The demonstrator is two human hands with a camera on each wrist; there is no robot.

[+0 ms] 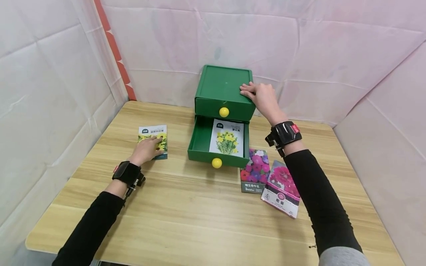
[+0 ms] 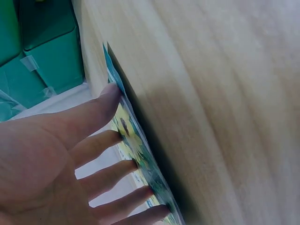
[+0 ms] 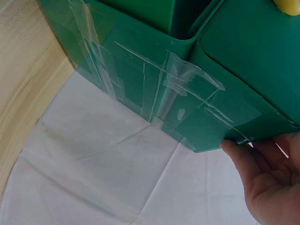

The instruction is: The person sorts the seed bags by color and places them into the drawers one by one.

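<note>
Fingers of our left hand (image 1: 145,150) lie flat on the yellow-flower paper seed packet (image 1: 153,141), left of centre, pinning it to the wooden table (image 1: 186,214). Our right hand (image 1: 260,96) rests on the green plastic drawer cabinet (image 1: 222,92), likely steadying it; its lower drawer (image 1: 217,142) stands open, holding another packet.

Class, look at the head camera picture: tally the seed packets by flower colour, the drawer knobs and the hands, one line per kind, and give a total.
Yellow-flower seed packets: 2, one under the left hand at, one in the open drawer
Pink-flower seed packets: 2
Yellow drawer knobs: 2
Hands: 2, the right hand on the green box
Total: 8
</note>
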